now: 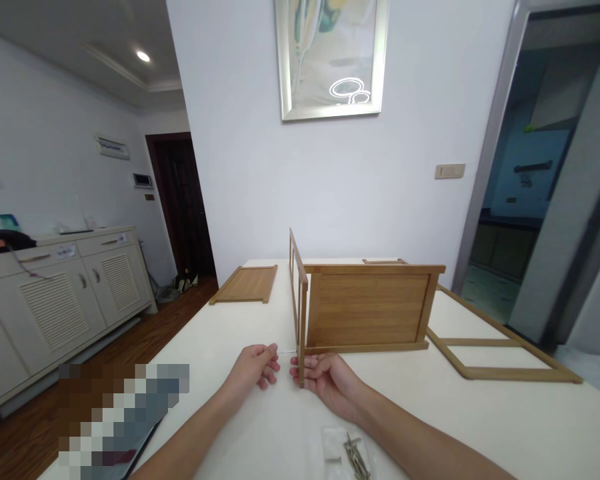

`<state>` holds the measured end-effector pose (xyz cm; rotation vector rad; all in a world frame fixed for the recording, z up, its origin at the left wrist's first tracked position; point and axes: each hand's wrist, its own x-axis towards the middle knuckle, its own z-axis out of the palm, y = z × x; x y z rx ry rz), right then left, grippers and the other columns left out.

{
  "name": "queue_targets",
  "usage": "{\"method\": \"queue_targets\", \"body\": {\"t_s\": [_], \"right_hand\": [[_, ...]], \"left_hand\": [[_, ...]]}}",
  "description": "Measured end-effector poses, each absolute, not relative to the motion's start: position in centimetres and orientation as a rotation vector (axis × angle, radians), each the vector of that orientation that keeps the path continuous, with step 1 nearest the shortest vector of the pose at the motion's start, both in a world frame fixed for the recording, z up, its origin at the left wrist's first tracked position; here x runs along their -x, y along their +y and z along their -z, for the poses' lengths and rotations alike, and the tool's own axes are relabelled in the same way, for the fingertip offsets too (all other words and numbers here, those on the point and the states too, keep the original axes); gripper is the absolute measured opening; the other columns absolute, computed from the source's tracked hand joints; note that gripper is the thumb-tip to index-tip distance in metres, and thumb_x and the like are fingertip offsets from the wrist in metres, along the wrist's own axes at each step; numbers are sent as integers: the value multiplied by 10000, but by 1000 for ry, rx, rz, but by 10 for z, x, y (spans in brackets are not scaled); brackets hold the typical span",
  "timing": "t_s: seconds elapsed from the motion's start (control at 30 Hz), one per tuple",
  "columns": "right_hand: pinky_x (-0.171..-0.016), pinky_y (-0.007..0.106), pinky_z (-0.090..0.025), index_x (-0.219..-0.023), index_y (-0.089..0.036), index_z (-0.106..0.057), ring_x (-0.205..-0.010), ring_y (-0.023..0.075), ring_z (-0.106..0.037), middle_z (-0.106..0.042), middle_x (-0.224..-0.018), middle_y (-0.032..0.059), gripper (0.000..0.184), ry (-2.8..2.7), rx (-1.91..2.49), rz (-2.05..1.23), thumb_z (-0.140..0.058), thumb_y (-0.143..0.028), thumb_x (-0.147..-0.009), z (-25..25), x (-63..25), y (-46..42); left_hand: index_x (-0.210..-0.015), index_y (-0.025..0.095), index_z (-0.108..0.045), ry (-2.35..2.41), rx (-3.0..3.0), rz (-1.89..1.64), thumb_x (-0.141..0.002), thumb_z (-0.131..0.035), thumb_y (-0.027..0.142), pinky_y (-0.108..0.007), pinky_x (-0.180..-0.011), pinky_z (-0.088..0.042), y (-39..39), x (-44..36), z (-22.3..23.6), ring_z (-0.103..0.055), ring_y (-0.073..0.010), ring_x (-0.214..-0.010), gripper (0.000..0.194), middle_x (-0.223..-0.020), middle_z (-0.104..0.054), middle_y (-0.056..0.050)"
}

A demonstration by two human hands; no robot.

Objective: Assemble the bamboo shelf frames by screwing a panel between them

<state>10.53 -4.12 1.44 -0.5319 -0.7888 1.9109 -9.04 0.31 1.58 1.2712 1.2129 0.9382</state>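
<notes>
Left hand [254, 371] pinches thin metal rod [287, 352]; right hand [335, 385] holds slatted wooden frame [303, 323], upright at wooden panel's [370, 307] left end. Rod could slip if angled; frame could tip if hold loosens.

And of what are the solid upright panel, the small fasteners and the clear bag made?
Panel: likely wood or bamboo, satin brown finish, with fine grain lines. Fasteners: probably metal, by their dull gleam. Bag: seemingly thin plastic, being see-through.
</notes>
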Motion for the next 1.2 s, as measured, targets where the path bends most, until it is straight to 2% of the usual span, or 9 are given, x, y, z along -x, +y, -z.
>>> {"method": "queue_targets", "body": {"t_s": [0.23, 0.4, 0.83, 1.2], "right_hand": [[-813, 313, -423, -745, -80, -689, -860, 194, -642, -705, -892, 115, 308, -792, 540, -1911, -510, -8, -505, -16, -105, -42], [-809, 300, -423, -753, -76, -693, -765, 166, -638, -704, -837, 93, 324, -789, 564, -1907, -511, 0, -496, -16, -106, -41], [-797, 283, -420, -773, -54, -697, -793, 167, -638, -692, -813, 98, 336, -784, 561, -1907, -504, -18, -500, -17, -105, -43], [-802, 289, -420, -778, -58, -684, -807, 171, -640, -688, -841, 105, 338, -770, 559, -1905, -500, -15, -499, -17, -105, -43]], "left_hand": [[-748, 131, -606, 1183, -1349, -946, -640, -696, 551, -232, -435, -409, 4, 91, -12, -610, -130, -507, 443, -711, -676, -59], [-714, 149, -590, 1184, -1419, -962, -649, -692, 503, -219, -417, -404, 5, 91, -6, -599, -126, -496, 373, -679, -661, -39], [-742, 148, -609, 1217, -1518, -976, -708, -638, 452, -217, -420, -420, 6, 92, -1, -598, -127, -523, 308, -718, -664, -45], [-749, 143, -623, 1218, -1523, -954, -711, -634, 506, -221, -439, -419, 5, 92, -2, -588, -123, -526, 365, -725, -685, -59]]}}
